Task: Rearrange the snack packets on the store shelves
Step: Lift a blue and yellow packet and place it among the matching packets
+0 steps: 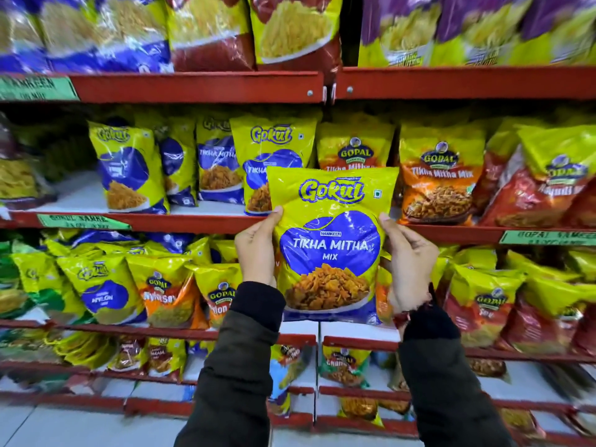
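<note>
I hold a yellow and blue Gokul Tikha Mitha Mix packet point(329, 246) upright in front of the shelves. My left hand point(258, 250) grips its left edge and my right hand point(408, 266) grips its right edge. Behind it on the middle shelf point(193, 221) stands a matching Gokul Tikha Mitha packet point(267, 150), with more Gokul packets point(129, 169) further left. To the right on that shelf stand orange Gopal Tikha Mitha Mix packets point(438, 182).
The red shelf above point(200, 87) carries large blue, red and purple packets. The shelf below holds Gokul and Gopal Nylon Sev packets point(167, 295) and red Gopal packets point(480, 308). Lower shelves hold small packets. Green labels point(84, 221) sit on shelf edges.
</note>
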A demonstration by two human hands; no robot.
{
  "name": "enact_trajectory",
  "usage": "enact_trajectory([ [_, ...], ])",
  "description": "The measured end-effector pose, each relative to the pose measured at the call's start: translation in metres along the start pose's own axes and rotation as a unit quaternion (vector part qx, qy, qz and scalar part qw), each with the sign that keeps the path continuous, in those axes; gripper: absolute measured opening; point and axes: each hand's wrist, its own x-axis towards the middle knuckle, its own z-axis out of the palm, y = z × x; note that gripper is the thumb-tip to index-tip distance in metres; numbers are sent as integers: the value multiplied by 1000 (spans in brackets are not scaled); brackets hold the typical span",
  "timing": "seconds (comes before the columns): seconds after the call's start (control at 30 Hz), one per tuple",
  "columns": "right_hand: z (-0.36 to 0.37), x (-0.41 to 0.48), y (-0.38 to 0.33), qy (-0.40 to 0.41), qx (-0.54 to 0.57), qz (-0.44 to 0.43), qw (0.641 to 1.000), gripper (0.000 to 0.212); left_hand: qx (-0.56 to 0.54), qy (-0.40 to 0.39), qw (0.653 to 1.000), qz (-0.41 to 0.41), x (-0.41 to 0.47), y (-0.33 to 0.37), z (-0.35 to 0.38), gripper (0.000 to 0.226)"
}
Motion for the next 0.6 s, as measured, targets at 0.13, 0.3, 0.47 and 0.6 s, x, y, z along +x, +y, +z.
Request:
enact_trajectory([
  [0.13, 4, 8, 3, -17, -8, -10, 1000, 15, -4, 10, 1000, -5, 7, 1, 1, 17],
  [0.3, 28, 22, 13, -40, -13, -17, 999, 13, 10, 22, 1000, 5, 31, 10, -10, 16],
  [0.47, 85, 40, 29, -77, 9, -28, 997, 17, 21, 42, 999, 24, 78, 39, -29, 31],
  [0.6, 159, 55, 42, -131, 13, -33, 991, 20, 57, 53, 995, 65, 132, 81, -52, 30],
])
